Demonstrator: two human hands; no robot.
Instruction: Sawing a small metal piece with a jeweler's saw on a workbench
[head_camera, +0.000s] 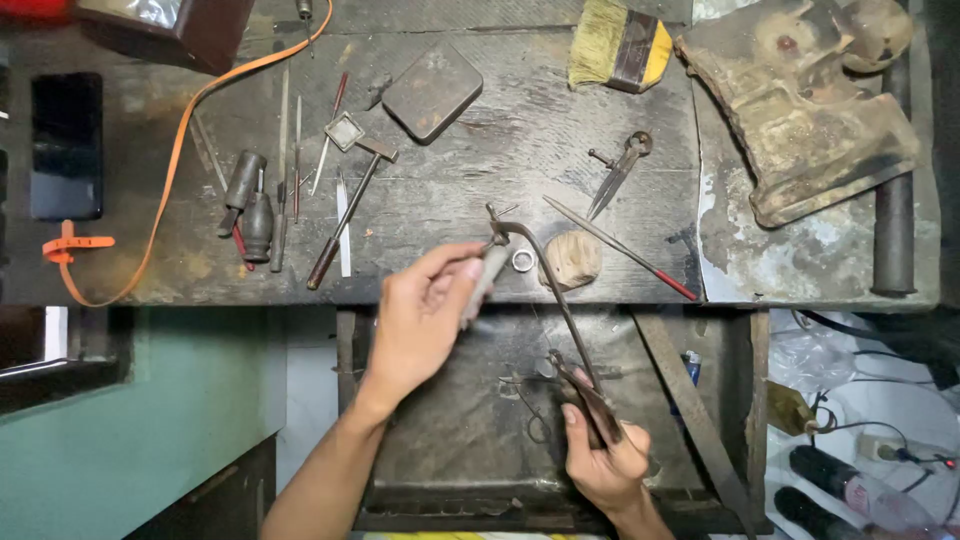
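My left hand grips the pale handle of a jeweller's saw frame, whose dark metal bow curves from the bench edge down toward my right hand. My right hand is closed on dark pliers held low over the dark tray under the bench. A small silver ring lies on the bench edge just right of the saw's top clamp, next to a worn wooden bench peg.
The dark wooden bench holds a hammer, files, a divider, a red-tipped needle file, a flat square block, a brush and a rusty vise. An orange cable and a phone lie at left.
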